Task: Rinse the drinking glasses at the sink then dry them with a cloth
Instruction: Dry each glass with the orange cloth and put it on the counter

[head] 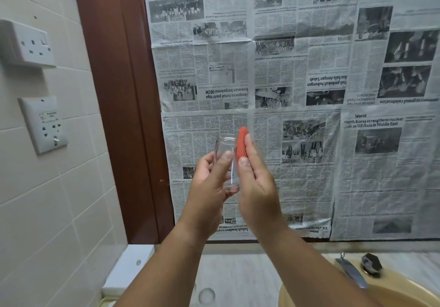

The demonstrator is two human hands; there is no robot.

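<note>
I hold a clear drinking glass point(225, 148) up in front of the newspaper-covered wall. My left hand point(209, 185) grips its left side, thumb across the front. My right hand point(256, 187) presses an orange textured cloth point(241, 143) against the glass's right side, thumb on the cloth's lower end. Another clear glass point(206, 295) stands on the counter below, seen from above. The beige sink point(392, 294) lies at the lower right.
A chrome tap point(351, 272) with a dark knob point(371, 264) sits at the sink's back. Two wall sockets point(35, 44) point(45, 123) are on the tiled wall to the left. A brown wooden frame point(119, 106) runs beside the newspaper point(309, 92).
</note>
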